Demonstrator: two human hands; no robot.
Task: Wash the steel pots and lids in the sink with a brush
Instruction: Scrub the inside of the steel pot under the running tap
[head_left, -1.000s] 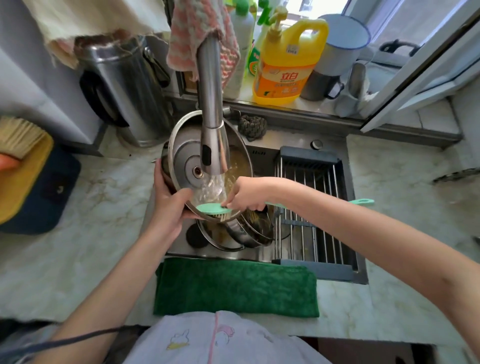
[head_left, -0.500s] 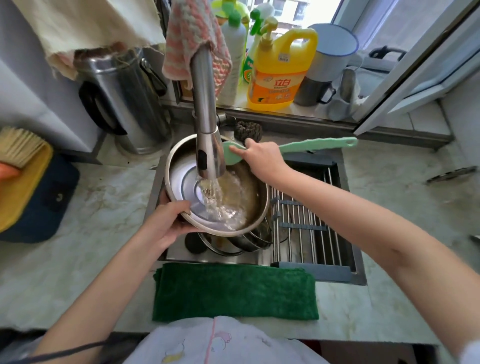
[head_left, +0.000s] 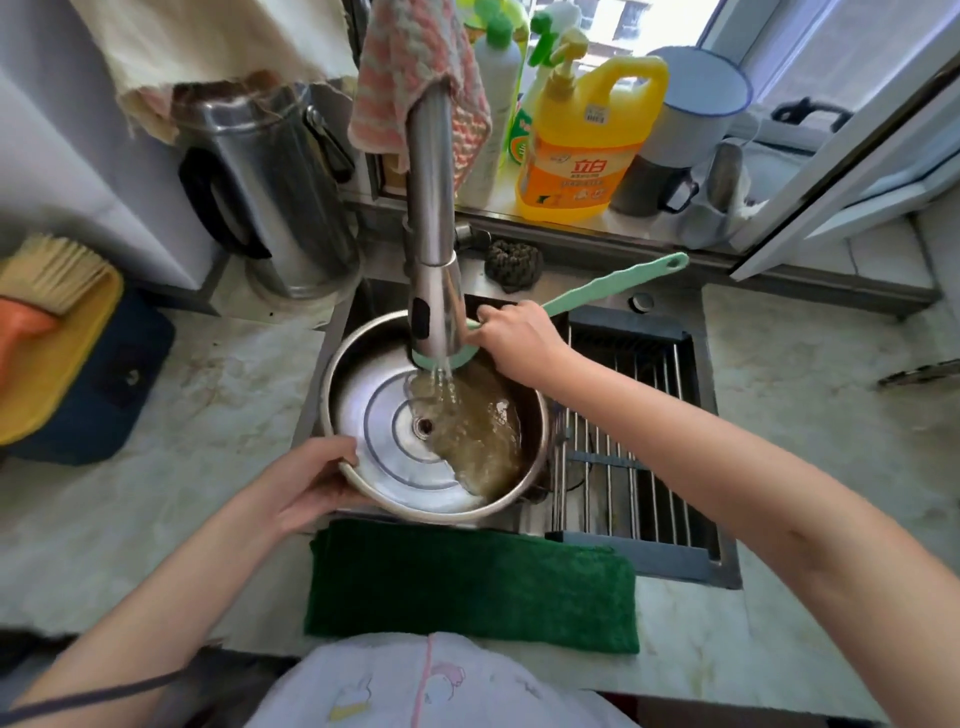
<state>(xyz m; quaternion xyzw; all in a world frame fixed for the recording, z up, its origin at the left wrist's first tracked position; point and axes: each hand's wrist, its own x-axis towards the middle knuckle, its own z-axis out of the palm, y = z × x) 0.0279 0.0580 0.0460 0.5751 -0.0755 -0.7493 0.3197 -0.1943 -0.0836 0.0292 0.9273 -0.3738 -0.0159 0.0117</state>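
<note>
The left grip (head_left: 306, 488) pinches the near rim of the lid (head_left: 395, 447): the thumb lies over the rim on the inside, and the other fingers are curled beneath it. The right grip (head_left: 519, 343) is closed round the handle of the green brush (head_left: 613, 286), close to the brush head. The long handle points away to the right, past the tap (head_left: 434, 234). The brush head touches the far rim of the lid, directly under the tap, and the spray head of the tap hides part of it.

The lid is held over the sink (head_left: 675, 304), below the tap, with its hollow side up and tilted a little to the right. Water (head_left: 444, 384) falls from the tap onto it near the centre screw, and brownish water stands in its right half. I cannot tell what lies under the lid.

Right of the tap, a wire rack (head_left: 623, 467) sits in the sink. In front of the tap, a folded green cloth (head_left: 467, 587) lies on the near edge of the desk (head_left: 171, 467). Just behind the tap, to the right, lies a dark scourer (head_left: 511, 265). Farther behind, a yellow bottle (head_left: 576, 156) stands on the sill. A pink cloth (head_left: 415, 67) hangs over the top of the tap. Behind the tap to the left, a steel can (head_left: 275, 197) stands on the desk.
</note>
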